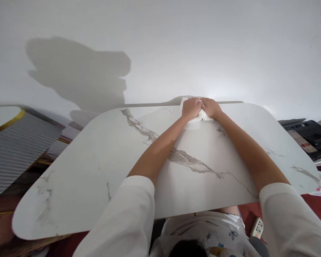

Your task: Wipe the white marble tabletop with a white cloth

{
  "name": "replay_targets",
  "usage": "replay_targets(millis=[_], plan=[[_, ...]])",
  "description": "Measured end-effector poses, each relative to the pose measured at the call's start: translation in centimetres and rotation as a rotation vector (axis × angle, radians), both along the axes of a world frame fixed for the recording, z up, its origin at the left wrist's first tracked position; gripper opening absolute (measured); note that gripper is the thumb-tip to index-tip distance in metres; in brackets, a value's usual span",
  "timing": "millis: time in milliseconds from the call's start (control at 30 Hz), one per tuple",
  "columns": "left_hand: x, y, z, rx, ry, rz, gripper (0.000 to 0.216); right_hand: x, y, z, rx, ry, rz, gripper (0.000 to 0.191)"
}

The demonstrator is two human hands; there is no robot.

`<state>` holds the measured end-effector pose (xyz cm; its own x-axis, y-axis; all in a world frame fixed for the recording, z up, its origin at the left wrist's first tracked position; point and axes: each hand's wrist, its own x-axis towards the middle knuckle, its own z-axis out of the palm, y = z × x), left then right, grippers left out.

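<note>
At the far edge of the marble-patterned counter [96,171], close to the wall, the person is pressing a crumpled white cloth [202,116] down with both arms stretched out, the left hand [192,107] and right hand [210,107] lying side by side on top of it. Each grip is curled down over the cloth, fingers bent and bunching it against the surface. I judge this to be the wiping step at full reach, so the next move is calling for steady downward pressure while drawing the cloth back across the veined top.
</note>
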<state>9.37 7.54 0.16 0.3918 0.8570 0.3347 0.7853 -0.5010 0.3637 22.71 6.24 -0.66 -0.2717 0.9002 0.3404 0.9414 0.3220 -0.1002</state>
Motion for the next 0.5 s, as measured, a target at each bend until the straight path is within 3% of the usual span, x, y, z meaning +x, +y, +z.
replay_targets(millis=[233, 500], plan=[[-0.6, -2.0, -0.1, 0.023, 0.049, -0.013, 0.038, -0.4, -2.2, 0.0, -0.048, -0.059, -0.031, 0.054], [-2.7, -9.4, 0.3, 0.007, 0.142, -0.015, 0.046, -1.7, -9.5, 0.4, -0.088, -0.126, 0.032, 0.058]])
